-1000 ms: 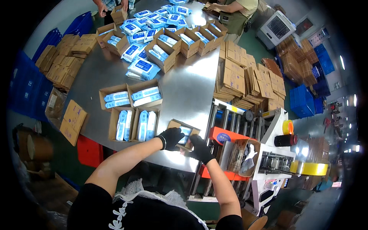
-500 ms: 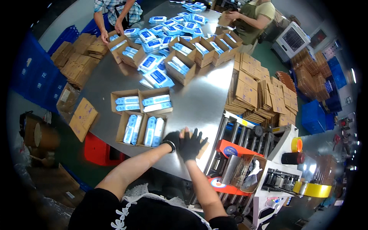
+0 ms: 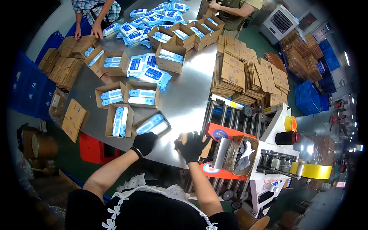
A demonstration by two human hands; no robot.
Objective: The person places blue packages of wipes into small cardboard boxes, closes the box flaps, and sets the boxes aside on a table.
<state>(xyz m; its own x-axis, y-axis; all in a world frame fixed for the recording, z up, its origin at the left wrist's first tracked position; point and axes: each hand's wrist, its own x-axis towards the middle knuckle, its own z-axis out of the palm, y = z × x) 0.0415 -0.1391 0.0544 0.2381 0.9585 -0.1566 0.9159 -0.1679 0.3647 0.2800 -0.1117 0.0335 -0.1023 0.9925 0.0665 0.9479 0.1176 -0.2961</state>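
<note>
My left hand (image 3: 145, 143), in a black glove with bare fingertips, is closed at the near edge of an open cardboard carton (image 3: 164, 133) that holds blue-and-white wipes packs (image 3: 150, 123). That carton is turned at an angle and slightly blurred. My right hand (image 3: 191, 147), gloved the same way, has its fingers spread over a brown carton (image 3: 207, 148) at the roller conveyor's edge; my hand hides most of it. Left of the tilted carton stands another filled carton (image 3: 110, 122), with two more filled ones (image 3: 131, 100) (image 3: 99, 93) behind.
A taping machine (image 3: 274, 161) with red guides stands right of the steel table (image 3: 188, 103). Flattened cartons (image 3: 234, 69) are stacked beyond it. Loose wipes packs (image 3: 153, 76) and more filled cartons (image 3: 203, 34) cover the far side. Two people work there; one's hand (image 3: 96, 30) is by a carton.
My left hand has moved left, away from my right, to the near filled carton, which has turned askew. My right hand and the carton under it have shifted slightly toward the conveyor.
</note>
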